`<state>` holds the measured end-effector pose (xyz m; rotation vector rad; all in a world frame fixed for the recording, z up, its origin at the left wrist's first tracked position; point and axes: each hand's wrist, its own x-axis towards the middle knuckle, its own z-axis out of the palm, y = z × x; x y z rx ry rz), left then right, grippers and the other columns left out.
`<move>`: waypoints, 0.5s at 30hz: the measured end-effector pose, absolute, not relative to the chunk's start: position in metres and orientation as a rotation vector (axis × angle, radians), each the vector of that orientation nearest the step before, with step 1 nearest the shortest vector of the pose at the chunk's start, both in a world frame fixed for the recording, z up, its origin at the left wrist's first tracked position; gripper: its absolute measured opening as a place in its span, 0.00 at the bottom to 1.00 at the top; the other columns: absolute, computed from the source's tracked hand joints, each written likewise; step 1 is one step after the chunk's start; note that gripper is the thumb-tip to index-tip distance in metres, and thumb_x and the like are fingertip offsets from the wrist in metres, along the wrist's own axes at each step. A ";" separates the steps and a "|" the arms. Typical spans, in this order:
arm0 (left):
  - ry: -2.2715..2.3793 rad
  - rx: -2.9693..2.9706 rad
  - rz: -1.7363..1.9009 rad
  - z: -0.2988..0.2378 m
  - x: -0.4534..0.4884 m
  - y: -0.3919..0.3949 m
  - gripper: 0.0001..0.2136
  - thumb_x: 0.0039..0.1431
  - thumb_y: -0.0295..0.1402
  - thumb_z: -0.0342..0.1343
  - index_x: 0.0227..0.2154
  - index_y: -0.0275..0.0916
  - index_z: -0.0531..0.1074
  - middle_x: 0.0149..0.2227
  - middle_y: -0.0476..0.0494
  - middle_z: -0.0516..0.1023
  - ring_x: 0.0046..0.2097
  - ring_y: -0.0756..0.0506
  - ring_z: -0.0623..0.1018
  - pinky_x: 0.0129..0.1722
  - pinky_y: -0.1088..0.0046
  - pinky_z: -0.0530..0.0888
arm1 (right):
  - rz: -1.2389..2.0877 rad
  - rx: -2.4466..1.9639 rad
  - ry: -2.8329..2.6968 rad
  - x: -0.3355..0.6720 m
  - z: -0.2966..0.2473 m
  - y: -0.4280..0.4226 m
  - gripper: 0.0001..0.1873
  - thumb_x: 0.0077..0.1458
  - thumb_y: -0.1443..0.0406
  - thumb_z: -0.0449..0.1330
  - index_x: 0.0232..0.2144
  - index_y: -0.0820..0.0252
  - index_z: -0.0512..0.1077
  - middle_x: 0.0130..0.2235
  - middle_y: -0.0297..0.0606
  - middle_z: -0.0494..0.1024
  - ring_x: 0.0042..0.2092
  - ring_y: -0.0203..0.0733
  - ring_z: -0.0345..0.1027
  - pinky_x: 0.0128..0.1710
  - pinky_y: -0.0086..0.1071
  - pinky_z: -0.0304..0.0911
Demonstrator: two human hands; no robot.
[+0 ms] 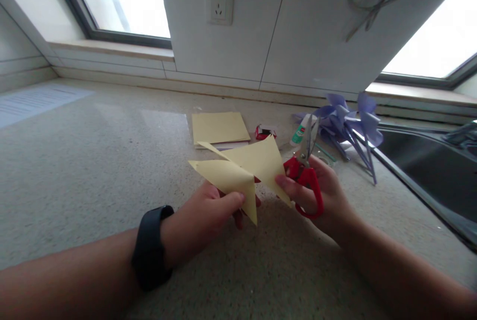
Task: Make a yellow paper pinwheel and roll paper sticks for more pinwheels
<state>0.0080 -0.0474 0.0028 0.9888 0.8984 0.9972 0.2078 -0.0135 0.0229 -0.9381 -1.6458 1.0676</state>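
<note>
My left hand point(208, 213) pinches a folded yellow paper point(242, 168) that spreads into triangular flaps above the counter. A black band sits on that wrist. My right hand point(320, 193) grips red-handled scissors point(307, 171), blades pointing up and away, closed or nearly so. The thumb and a finger of that hand also touch the paper's right flap.
A stack of yellow sheets point(219, 128) lies farther back on the speckled counter point(93, 171). Beside it are a small red-and-white item point(265, 132), a glue bottle point(301, 131) and purple paper pinwheels point(348, 123). A dark sink point(428, 171) is at the right. A wall socket point(220, 2) is above.
</note>
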 end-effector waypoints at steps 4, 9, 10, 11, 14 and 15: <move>0.925 1.004 1.018 -0.002 0.007 -0.047 0.12 0.48 0.33 0.58 0.36 0.33 0.77 0.31 0.44 0.80 0.26 0.49 0.74 0.21 0.77 0.69 | 1.173 -0.913 -1.623 0.213 0.022 -0.014 0.11 0.51 0.63 0.70 0.30 0.56 0.69 0.25 0.27 0.71 0.23 0.29 0.63 0.20 0.22 0.59; 1.003 1.018 1.026 -0.005 0.006 -0.048 0.08 0.48 0.33 0.57 0.29 0.34 0.76 0.27 0.45 0.78 0.23 0.51 0.70 0.20 0.77 0.66 | 1.153 -0.938 -1.623 0.221 0.020 -0.010 0.09 0.58 0.60 0.66 0.32 0.57 0.71 0.23 0.28 0.73 0.22 0.30 0.67 0.20 0.22 0.62; 1.002 1.019 1.027 -0.004 0.005 -0.048 0.07 0.48 0.33 0.57 0.28 0.35 0.76 0.26 0.46 0.78 0.23 0.52 0.70 0.20 0.77 0.65 | 1.150 -0.943 -1.624 0.223 0.020 -0.009 0.09 0.58 0.60 0.66 0.33 0.57 0.71 0.23 0.29 0.74 0.23 0.31 0.67 0.20 0.23 0.62; 0.996 1.020 1.029 -0.004 0.005 -0.048 0.07 0.48 0.33 0.57 0.27 0.35 0.75 0.26 0.46 0.77 0.22 0.52 0.69 0.20 0.77 0.65 | 1.151 -0.943 -1.625 0.225 0.020 -0.008 0.09 0.58 0.60 0.66 0.33 0.58 0.71 0.24 0.30 0.74 0.23 0.31 0.67 0.21 0.23 0.63; 0.969 1.047 1.025 -0.003 0.005 -0.048 0.06 0.49 0.32 0.56 0.27 0.35 0.75 0.26 0.46 0.77 0.23 0.51 0.70 0.20 0.77 0.65 | 1.156 -0.950 -1.631 0.230 0.020 -0.005 0.11 0.55 0.59 0.68 0.34 0.58 0.72 0.26 0.31 0.76 0.24 0.31 0.68 0.22 0.23 0.64; 0.965 1.059 1.027 -0.003 0.005 -0.047 0.06 0.49 0.32 0.55 0.27 0.35 0.75 0.27 0.46 0.78 0.23 0.51 0.70 0.20 0.77 0.66 | 1.162 -0.961 -1.631 0.231 0.021 -0.005 0.11 0.55 0.59 0.69 0.34 0.58 0.72 0.27 0.31 0.76 0.24 0.31 0.68 0.22 0.23 0.64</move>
